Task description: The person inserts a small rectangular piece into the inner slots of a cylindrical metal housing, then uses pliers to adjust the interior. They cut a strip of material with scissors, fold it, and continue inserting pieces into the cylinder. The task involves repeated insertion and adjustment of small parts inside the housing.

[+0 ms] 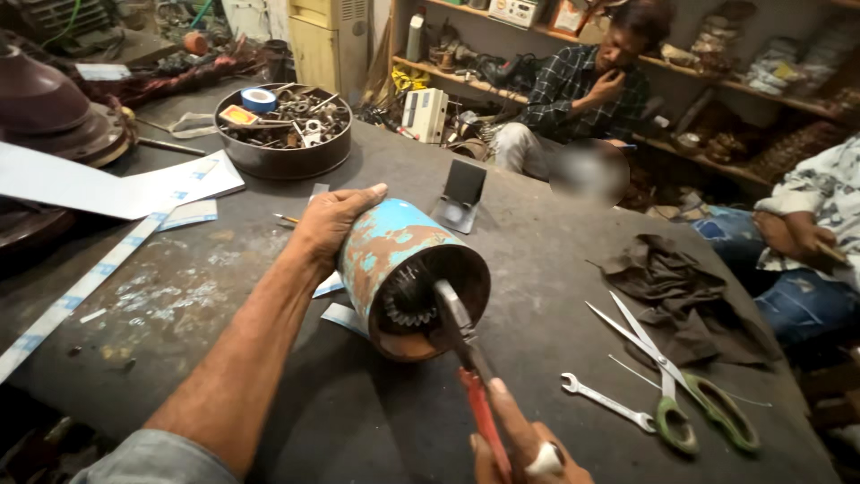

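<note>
A: Where was the cylinder?
B: Rusty blue cylinder (408, 278) lay on its side on the dark surface (555, 242), open end toward the camera. Left hand (330, 224) rested on top of it, fingers clenched around the shell.
A: Right hand?
B: Right hand (520, 448) had a firm grip on red-handled pliers (466, 358), nose inside the open end beside the toothed part.
A: Nearby?
B: Green-handled scissors (681, 385), 1 wrench (609, 403), dark rag (672, 287), round tray (283, 130) of small metal parts.
</note>
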